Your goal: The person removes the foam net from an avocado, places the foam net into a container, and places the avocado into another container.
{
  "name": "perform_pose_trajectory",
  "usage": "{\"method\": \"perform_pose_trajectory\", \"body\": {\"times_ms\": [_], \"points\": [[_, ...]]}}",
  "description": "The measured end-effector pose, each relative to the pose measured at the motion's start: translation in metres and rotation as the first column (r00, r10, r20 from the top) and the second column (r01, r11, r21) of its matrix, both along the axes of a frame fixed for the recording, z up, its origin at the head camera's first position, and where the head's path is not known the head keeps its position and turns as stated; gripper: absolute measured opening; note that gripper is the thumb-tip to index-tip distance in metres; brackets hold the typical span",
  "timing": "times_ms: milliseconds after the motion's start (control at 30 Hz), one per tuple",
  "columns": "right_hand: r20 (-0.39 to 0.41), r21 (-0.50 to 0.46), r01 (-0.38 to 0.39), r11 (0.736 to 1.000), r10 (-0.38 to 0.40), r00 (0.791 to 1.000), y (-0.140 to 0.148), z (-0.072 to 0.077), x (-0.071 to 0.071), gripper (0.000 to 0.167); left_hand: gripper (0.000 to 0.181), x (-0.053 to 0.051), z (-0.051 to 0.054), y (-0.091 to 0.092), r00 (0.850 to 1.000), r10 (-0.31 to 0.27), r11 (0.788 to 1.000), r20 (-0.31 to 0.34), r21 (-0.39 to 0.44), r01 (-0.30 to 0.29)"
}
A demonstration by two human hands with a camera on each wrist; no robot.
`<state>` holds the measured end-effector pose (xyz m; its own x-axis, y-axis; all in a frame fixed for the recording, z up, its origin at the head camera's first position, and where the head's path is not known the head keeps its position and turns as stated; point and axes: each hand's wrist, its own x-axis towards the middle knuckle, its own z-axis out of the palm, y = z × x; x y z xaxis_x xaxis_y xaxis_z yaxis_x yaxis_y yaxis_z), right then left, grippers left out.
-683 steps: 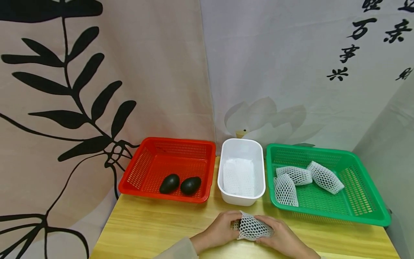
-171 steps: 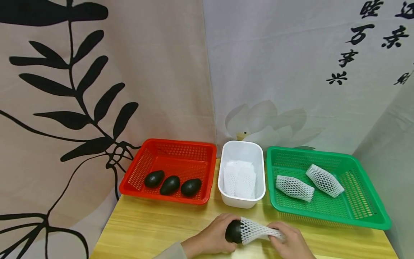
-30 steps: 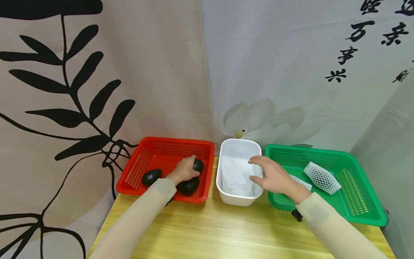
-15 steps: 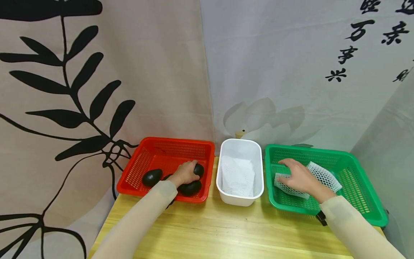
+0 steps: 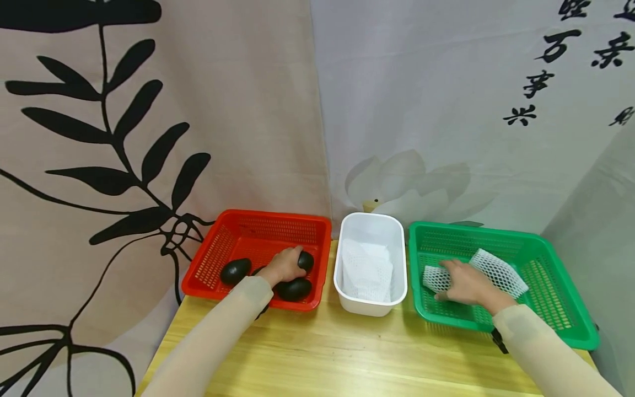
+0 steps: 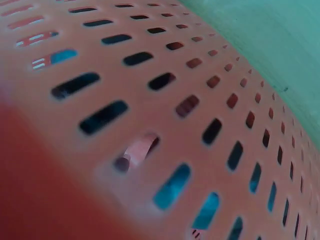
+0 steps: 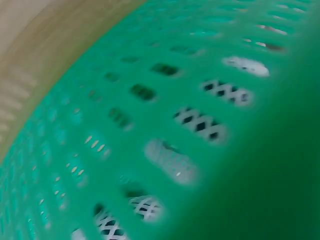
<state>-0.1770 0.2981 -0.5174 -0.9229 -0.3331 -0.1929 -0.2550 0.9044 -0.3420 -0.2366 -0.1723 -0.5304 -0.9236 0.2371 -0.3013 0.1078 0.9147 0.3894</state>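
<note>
Moved since half a second ago: right hand [image 5: 466, 284] has come lower in the green basket [image 5: 545, 292], over the near net sleeve [image 5: 434, 278]; left hand [image 5: 285, 266] has stayed at the same spot.
Red basket [image 5: 268, 218]: stands at the left of the wooden surface [image 5: 347, 353]; its slotted wall fills the left wrist view.
Dark fruit inside: left fruit [image 5: 235, 271] lies apart from the hand; front fruit [image 5: 294, 289] sits just below it; a dark bit shows behind the wrist, mostly hidden.
Left fingers: curled round the held fruit [image 5: 306, 261], near the red basket's right side.
White tub [image 5: 370, 306]: between the two baskets, with white netting [image 5: 367, 273] in it.
Near net sleeve: at the left in the green basket, partly covered by the hand.
Right fingers: thumb and forefinger spread to either side of that sleeve; whether they touch it, I cannot tell.
Far net sleeve [image 5: 500, 273]: lies slanted in the same basket, just beside the right hand.
</note>
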Motion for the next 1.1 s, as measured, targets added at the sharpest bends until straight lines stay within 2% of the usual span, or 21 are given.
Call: {"method": "perform_pose_trajectory", "body": {"times_ms": [167,333,500,600,733,867,1000,1100], "points": [[0.076,0.027,0.029,0.999,-0.031,0.997,0.006,-0.008,0.001,0.104,0.07,0.002,0.001,-0.003,1.0,0.0,1.0,0.007,0.0,0.0],[0.12,0.034,0.045,0.998,-0.049,0.992,0.007,-0.013,-0.001,0.101,0.075,0.003,0.006,-0.008,1.0,-0.005,1.0,0.002,0.007,0.005],[0.114,0.028,0.058,0.998,-0.061,0.992,0.008,-0.016,-0.003,0.092,0.077,0.004,0.015,-0.01,1.0,-0.02,1.0,-0.006,0.013,0.02],[0.096,0.015,0.074,0.997,-0.075,0.993,0.01,-0.019,-0.005,0.09,0.076,0.002,0.019,-0.012,1.0,-0.009,1.0,-0.017,0.028,0.01],[0.058,-0.012,0.108,0.994,-0.107,0.993,0.014,-0.018,-0.005,0.089,0.074,0.003,0.027,-0.014,0.999,0.003,0.998,-0.048,0.06,0.0],[0.025,-0.045,0.143,0.989,-0.142,0.99,0.017,-0.008,-0.002,0.089,0.074,0.006,0.034,-0.016,0.995,0.01,0.995,-0.097,0.101,-0.001],[-0.011,-0.083,0.167,0.982,-0.169,0.986,0.019,0.001,0.0,0.089,0.076,0.008,0.038,-0.017,0.985,0.021,0.99,-0.174,0.138,0.004],[-0.037,-0.125,0.179,0.976,-0.184,0.982,0.019,0.009,0.002,0.09,0.078,0.01,0.042,-0.017,0.971,0.02,0.987,-0.238,0.157,0.018]]}}
